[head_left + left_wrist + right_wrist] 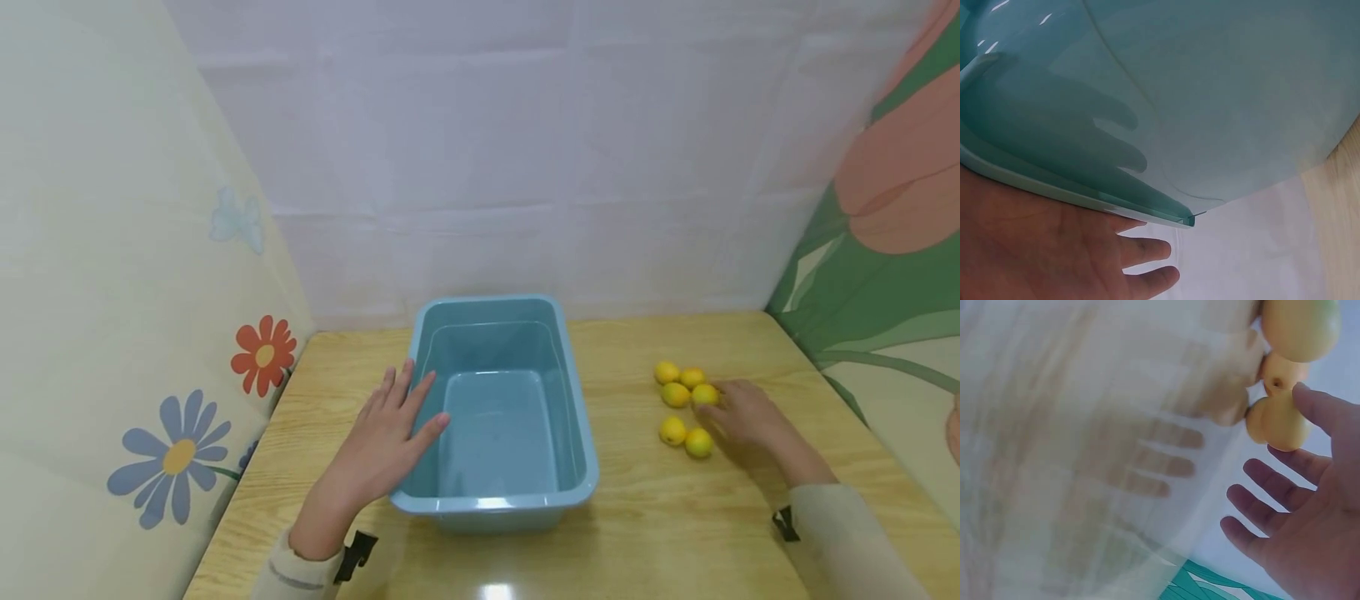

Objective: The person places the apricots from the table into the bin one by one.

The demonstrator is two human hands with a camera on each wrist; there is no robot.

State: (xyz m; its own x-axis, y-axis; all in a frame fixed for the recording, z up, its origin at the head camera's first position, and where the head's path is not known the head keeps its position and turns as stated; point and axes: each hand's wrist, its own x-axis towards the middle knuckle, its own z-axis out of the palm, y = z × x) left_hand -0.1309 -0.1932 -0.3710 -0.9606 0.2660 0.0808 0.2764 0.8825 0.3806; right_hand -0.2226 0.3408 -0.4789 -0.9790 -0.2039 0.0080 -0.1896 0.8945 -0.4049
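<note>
A light blue plastic basin [495,503] stands on the table, with nothing inside it. Spread over its left rim is my left hand [386,442], fingers straight. The left wrist view shows that hand [1066,250] against the outside of the rim [1054,195]. To the right of the basin lie several small yellow, lemon-like fruits, some tinged green. My right hand [746,412] is at the rightmost fruit of the back group [705,394]. In the right wrist view, thumb and index finger [1304,464] come to either side of a fruit [1286,422], the other fingers spread loosely.
Two more fruits, one yellow [672,431] and one greenish [699,442], lie nearer the front. The wooden table [637,533] backs onto a white cloth [480,167]. Flower-patterned panels flank it left [150,292] and right [892,308].
</note>
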